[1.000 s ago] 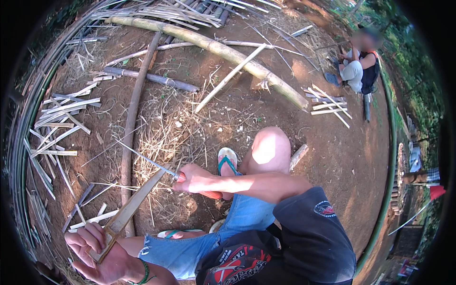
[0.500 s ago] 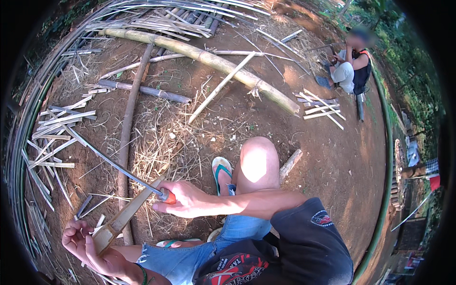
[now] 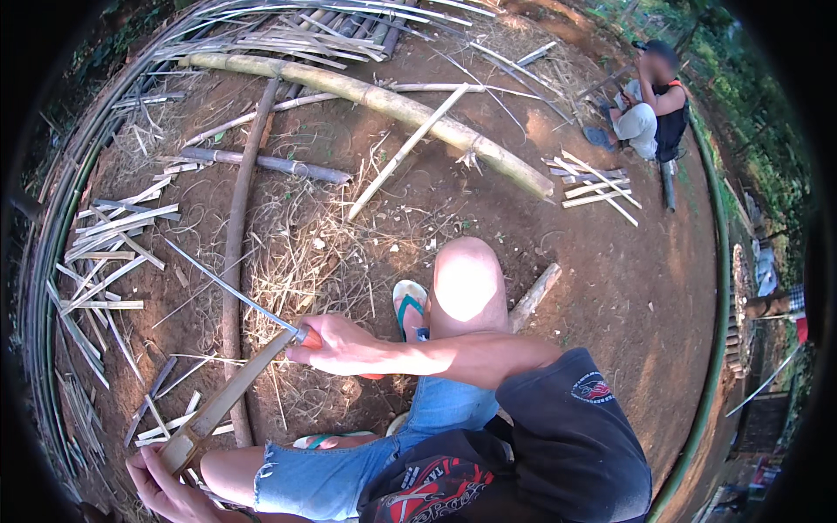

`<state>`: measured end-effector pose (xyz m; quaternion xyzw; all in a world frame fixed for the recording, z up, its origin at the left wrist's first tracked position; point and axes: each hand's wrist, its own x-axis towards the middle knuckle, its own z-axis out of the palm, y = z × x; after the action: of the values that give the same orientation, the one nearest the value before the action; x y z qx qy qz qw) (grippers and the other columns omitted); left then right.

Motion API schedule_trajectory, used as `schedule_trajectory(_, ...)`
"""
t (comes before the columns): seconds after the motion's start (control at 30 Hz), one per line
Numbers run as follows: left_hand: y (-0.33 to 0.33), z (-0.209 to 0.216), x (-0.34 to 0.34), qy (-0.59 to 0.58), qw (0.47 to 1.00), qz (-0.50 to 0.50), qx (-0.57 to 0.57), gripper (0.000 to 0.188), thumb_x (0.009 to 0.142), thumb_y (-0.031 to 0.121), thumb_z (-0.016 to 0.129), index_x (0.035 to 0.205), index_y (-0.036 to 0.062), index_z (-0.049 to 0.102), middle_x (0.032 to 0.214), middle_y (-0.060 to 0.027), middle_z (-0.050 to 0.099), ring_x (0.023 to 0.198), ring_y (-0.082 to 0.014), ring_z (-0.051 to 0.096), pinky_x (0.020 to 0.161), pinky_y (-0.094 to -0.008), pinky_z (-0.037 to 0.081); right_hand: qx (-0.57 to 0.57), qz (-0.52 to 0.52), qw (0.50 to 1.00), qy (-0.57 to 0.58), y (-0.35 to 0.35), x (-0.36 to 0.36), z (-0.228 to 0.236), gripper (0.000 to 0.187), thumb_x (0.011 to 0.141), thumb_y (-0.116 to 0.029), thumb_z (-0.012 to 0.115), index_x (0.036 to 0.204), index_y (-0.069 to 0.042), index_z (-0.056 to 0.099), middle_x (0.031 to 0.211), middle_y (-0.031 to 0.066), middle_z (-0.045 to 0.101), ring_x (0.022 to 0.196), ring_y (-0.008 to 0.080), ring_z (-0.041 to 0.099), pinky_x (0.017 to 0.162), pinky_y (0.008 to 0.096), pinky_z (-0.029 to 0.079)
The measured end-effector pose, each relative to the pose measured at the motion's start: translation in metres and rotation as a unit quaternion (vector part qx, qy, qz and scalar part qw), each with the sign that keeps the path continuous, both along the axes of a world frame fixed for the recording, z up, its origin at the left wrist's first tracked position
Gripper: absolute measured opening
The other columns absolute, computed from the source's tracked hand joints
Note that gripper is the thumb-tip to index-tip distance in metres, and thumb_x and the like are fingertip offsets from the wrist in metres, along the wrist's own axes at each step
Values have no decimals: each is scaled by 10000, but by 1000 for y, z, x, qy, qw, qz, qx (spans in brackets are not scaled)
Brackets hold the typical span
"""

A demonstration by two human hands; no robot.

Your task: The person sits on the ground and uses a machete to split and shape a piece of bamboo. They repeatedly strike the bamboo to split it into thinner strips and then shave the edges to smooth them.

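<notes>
My right hand (image 3: 350,345) is wrapped round the orange handle of a long, thin-bladed knife (image 3: 234,291). Its blade points away to the far left. A split bamboo slat (image 3: 234,394) slants from the knife's handle end down to the lower left, over my bare knee. There my left hand (image 3: 170,490) grips the slat's near end, around a thicker node; some of its fingers are hidden. The slat's far end meets the blade just beside the handle, though I cannot tell how deep the contact is.
A pile of cut bamboo strips (image 3: 118,231) lies to the left. A brown pole (image 3: 235,261) and a thick bamboo pole (image 3: 392,106) lie on the ground ahead. Shavings (image 3: 296,270) cover the dirt by my sandalled foot. Another person (image 3: 649,109) sits at the far right.
My left hand has moved down and slightly right, drawing the slat's near end closer to me. My right hand and the knife have shifted slightly away; the blade tip has swung a little right.
</notes>
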<state>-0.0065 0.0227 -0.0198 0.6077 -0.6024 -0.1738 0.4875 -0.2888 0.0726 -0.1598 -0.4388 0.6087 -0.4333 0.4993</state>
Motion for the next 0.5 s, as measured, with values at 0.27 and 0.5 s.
schedule_trajectory(0.27,-4,23,-28,-3,996,22,-87,299,1035,170,517,797,6,594,746,-29,572,706,-101,495,665,-269,402,47,20,999,-15,-5,9,22,536,963,-547,605,831,-27,603,555,6,521,484,112,518,431,307,395)
schedule_trajectory(0.5,-11,-17,-18,160,973,-161,-37,234,992,209,418,880,17,490,860,-110,561,802,-156,469,786,-292,377,43,22,988,-148,1,21,13,492,1027,-478,528,815,-38,582,586,-15,495,531,68,513,469,251,405)
